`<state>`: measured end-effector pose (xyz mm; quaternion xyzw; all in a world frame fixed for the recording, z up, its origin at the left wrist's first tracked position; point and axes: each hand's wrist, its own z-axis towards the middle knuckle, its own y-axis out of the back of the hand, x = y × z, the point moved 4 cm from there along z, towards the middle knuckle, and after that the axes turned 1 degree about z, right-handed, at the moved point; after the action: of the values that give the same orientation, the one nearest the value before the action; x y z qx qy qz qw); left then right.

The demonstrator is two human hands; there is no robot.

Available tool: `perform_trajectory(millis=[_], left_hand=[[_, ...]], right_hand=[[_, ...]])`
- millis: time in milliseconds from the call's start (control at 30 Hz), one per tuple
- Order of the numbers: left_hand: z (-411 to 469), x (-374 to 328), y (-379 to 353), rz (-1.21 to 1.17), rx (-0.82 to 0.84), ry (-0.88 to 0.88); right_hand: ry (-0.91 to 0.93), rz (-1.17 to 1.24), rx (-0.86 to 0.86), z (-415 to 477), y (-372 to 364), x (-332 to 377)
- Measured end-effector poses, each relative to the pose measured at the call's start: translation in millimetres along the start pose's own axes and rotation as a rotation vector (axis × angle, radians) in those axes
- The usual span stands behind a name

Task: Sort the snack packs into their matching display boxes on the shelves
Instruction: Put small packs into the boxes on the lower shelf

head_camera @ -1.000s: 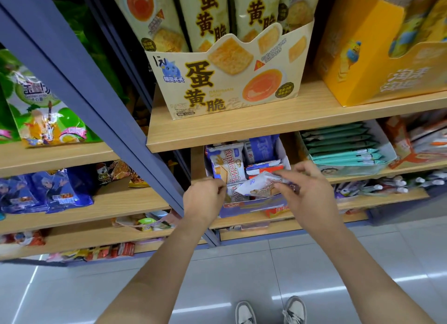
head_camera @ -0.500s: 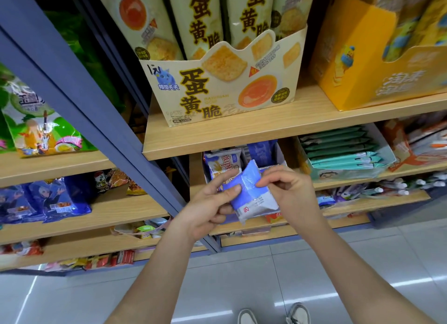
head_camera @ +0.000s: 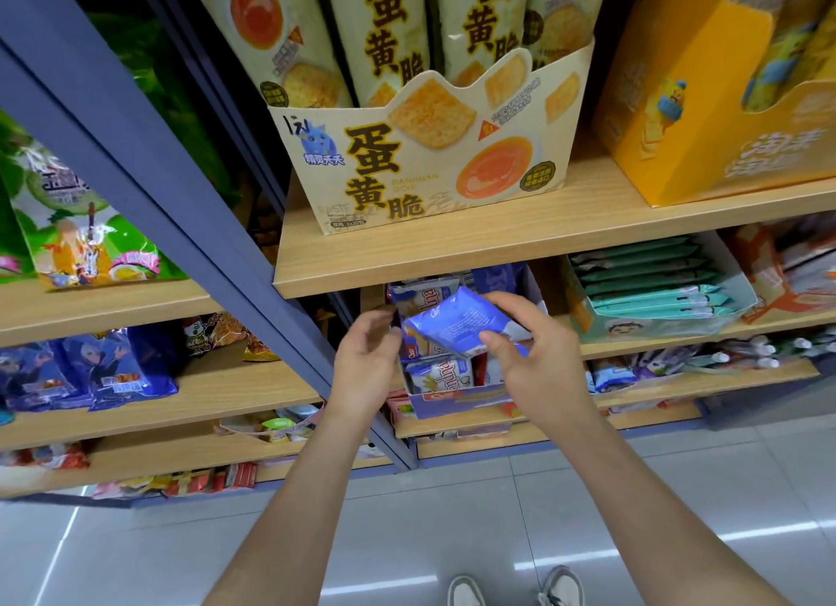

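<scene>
Under the front edge of the upper shelf (head_camera: 497, 243) I see the right hand (head_camera: 538, 361) pinching a blue snack pack (head_camera: 457, 322), thumb on its lower face, held tilted just above the blue display box (head_camera: 452, 404). That box sits on the next shelf down and holds blue-and-white wafer packs (head_camera: 441, 374) standing on end. The left hand (head_camera: 366, 361) is loosely curled at the box's left side, by the pack's corner; I cannot tell whether it grips anything. To the right, a pale box (head_camera: 737, 306) holds flat green packs (head_camera: 647, 266) in a stack. On the upper shelf, a cream display box (head_camera: 429, 153) holds tall cream bags (head_camera: 393, 26), with a yellow box (head_camera: 669, 121) beside it.
</scene>
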<state>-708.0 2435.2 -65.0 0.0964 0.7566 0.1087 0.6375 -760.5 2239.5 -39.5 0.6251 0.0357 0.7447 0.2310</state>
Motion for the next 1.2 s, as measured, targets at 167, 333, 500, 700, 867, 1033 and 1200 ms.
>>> perform_trajectory(millis=[167, 333, 500, 700, 867, 1033, 1200], left_hand=[[30, 13, -12, 0.354, 0.038, 0.045], [48, 15, -10, 0.385, 0.034, 0.038], [48, 6, -21, 0.545, 0.038, 0.061], [41, 1, -27, 0.417, 0.065, -0.052], [-23, -11, -19, 0.44, -0.138, -0.539], [-62, -4, -51, 0.457, 0.065, -0.672], [-27, -8, -16, 0.516, 0.04, -0.339]], right_hand=[[0.002, -0.099, 0.182, 1, -6, -5], [-0.014, -0.2, 0.23, 1, -6, -12], [-0.002, -0.392, 0.422, 4, -27, -23], [0.143, -0.582, 0.39, 1, -56, -31], [-0.343, 0.2, 0.141, -4, -16, -24], [-0.523, 0.559, 0.084, -18, -5, -19], [-0.466, 0.408, -0.193, -13, 17, -37]])
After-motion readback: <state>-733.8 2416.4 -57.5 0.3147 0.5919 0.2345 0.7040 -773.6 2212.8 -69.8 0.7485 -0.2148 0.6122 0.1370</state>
